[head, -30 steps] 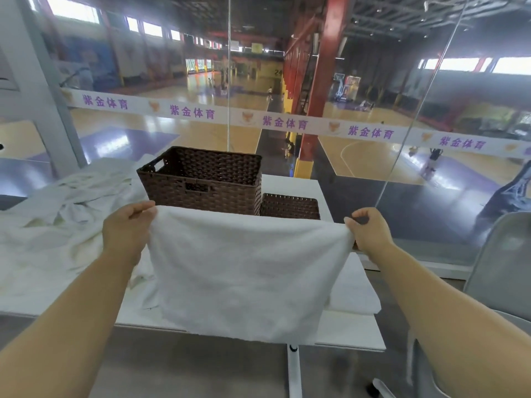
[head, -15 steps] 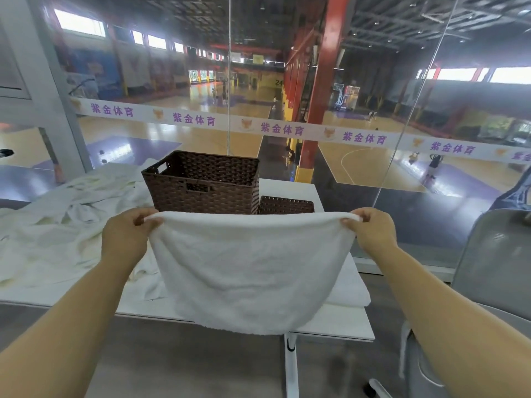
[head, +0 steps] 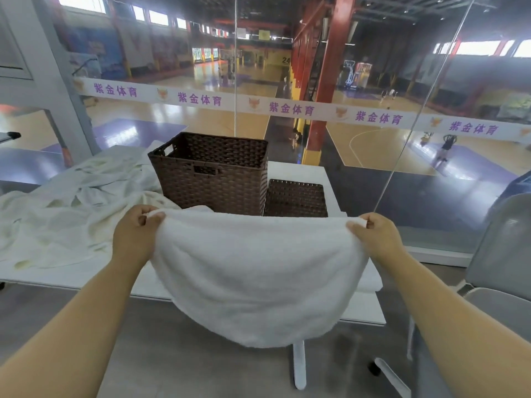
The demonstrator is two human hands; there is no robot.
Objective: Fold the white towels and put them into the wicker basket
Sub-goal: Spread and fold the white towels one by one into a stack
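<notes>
**One towel mid-fold, a heap yet to do**

The white surface carries most of the work: a crumpled heap of unfolded towels sprawls at about 9 o'clock, which I judge to be the bulk of what remains. The wicker basket stands upright at 12 o'clock, its inside hidden from this angle, so I cannot tell whether anything has gone in. Its flat lid lies just beside it at 1 o'clock. A folded white stack peeks out at 3 o'clock, behind the held cloth (probably finished, not yet basketed).

The white towel in hand hangs doubled in front of the basket, sagging in a curve. The left hand pinches its upper left corner shut between thumb and fingers; the right hand clamps the upper right corner likewise, each grip closed on cloth.
</notes>
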